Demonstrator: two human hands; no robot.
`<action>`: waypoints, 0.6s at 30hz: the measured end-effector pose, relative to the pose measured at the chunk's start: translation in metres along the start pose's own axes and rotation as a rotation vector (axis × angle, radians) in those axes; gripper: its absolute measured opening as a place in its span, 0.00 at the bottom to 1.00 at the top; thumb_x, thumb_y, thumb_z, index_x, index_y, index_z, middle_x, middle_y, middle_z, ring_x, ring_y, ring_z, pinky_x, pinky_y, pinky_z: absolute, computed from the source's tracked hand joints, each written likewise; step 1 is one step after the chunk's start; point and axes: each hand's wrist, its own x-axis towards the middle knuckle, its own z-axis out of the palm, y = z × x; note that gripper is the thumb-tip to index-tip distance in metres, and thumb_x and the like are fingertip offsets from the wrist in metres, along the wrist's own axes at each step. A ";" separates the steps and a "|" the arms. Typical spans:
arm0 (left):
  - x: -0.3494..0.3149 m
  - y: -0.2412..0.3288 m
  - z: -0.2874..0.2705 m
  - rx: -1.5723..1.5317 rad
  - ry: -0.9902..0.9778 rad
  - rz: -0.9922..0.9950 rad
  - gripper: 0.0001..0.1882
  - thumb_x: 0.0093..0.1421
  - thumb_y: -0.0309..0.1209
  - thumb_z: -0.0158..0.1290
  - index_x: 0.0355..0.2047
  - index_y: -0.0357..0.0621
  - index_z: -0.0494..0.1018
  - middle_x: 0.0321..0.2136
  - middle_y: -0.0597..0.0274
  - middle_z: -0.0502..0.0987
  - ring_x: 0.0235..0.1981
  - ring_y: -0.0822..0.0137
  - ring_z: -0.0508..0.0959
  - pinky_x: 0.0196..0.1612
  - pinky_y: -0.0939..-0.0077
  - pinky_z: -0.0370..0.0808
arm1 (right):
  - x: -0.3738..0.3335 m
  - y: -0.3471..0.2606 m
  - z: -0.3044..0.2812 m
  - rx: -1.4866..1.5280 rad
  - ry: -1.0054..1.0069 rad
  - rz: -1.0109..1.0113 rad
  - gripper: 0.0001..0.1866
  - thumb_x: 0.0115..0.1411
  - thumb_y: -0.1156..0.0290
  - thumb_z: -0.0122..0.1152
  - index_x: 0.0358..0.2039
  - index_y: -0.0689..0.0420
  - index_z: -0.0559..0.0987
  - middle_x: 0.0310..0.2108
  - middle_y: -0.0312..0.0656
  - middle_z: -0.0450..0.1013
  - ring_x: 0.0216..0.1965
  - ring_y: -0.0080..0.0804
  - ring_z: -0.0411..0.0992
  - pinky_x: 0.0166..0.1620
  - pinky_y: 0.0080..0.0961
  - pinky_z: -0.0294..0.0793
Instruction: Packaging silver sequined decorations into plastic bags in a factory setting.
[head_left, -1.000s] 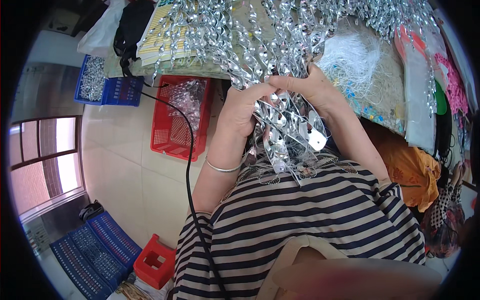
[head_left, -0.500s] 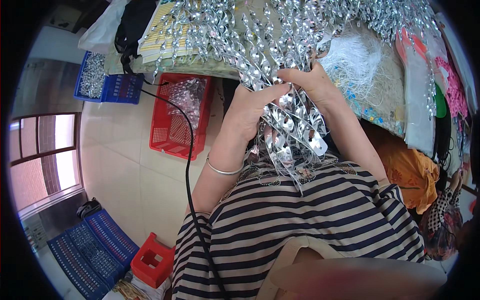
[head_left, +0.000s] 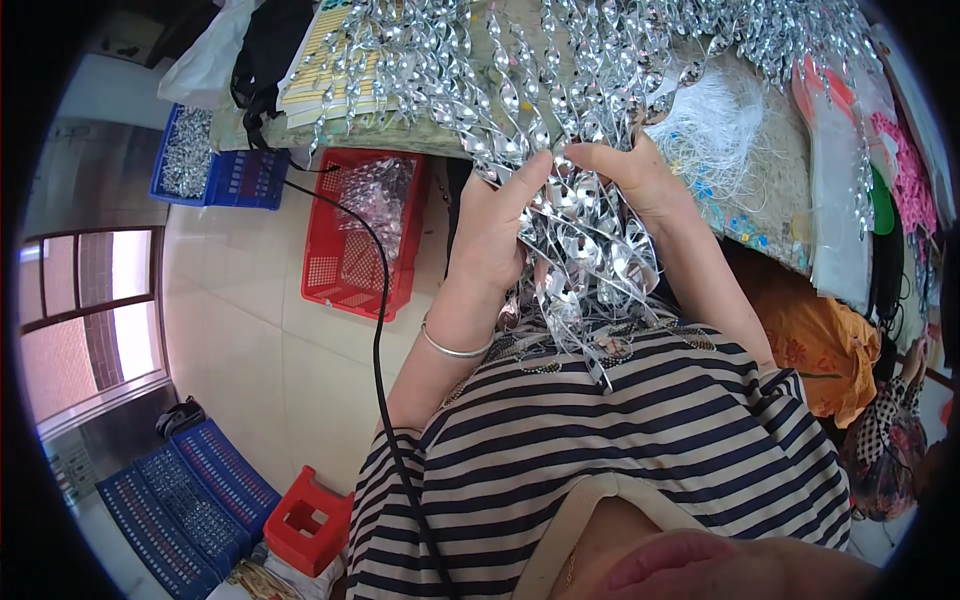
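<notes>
blue crate (head_left: 245, 192): upper left, silvery bits inside.
red basket (head_left: 320, 277): upper left of centre, a silvery bundle inside.
left hand (head_left: 490, 232): near centre, gripping strands, thumb on top; my other fingers are mostly hidden.
silver strands (head_left: 582, 240): upper centre, twisted, running from the desk (head_left: 772, 200) through both hands to my striped top (head_left: 620, 420).
just changed: my thumbs overlapped half a second ago; now a narrow gap parts them. i judge it a shifted grip, the bunch kept.
right hand (head_left: 648, 182): right of centre, gripping too, thumb across the strands.
white threads (head_left: 708, 130): upper right, heaped.
</notes>
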 end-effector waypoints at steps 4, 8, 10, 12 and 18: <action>0.002 -0.004 -0.008 0.036 0.069 0.024 0.20 0.56 0.22 0.55 0.49 0.36 0.66 0.38 0.62 0.74 0.35 0.72 0.75 0.37 0.76 0.74 | -0.004 -0.004 0.003 0.053 0.006 -0.008 0.22 0.42 0.61 0.69 0.38 0.59 0.77 0.30 0.36 0.74 0.28 0.22 0.68 0.34 0.20 0.65; 0.002 -0.003 -0.008 0.049 0.056 0.023 0.23 0.56 0.22 0.55 0.52 0.37 0.64 0.40 0.61 0.74 0.36 0.71 0.75 0.37 0.75 0.74 | -0.003 -0.002 0.000 -0.022 -0.017 0.036 0.24 0.43 0.60 0.68 0.39 0.59 0.77 0.30 0.36 0.74 0.29 0.23 0.69 0.35 0.20 0.66; 0.000 -0.001 -0.006 0.024 0.067 -0.030 0.24 0.56 0.22 0.55 0.53 0.39 0.62 0.40 0.61 0.74 0.36 0.71 0.75 0.36 0.75 0.74 | -0.003 -0.002 0.000 -0.039 -0.006 0.041 0.24 0.43 0.59 0.68 0.39 0.59 0.77 0.30 0.36 0.74 0.29 0.23 0.69 0.36 0.20 0.66; 0.000 -0.002 -0.006 0.001 0.040 -0.006 0.25 0.56 0.22 0.55 0.53 0.39 0.61 0.40 0.61 0.74 0.36 0.71 0.76 0.36 0.75 0.74 | -0.003 -0.002 0.000 -0.026 -0.004 0.046 0.24 0.43 0.59 0.68 0.39 0.59 0.77 0.30 0.36 0.74 0.29 0.23 0.68 0.36 0.20 0.66; 0.000 -0.003 -0.006 -0.117 -0.042 0.004 0.26 0.57 0.23 0.55 0.55 0.40 0.60 0.41 0.60 0.74 0.38 0.71 0.76 0.38 0.74 0.75 | -0.002 0.000 -0.001 -0.007 0.018 0.065 0.25 0.42 0.60 0.69 0.40 0.60 0.76 0.32 0.38 0.75 0.31 0.24 0.70 0.38 0.20 0.67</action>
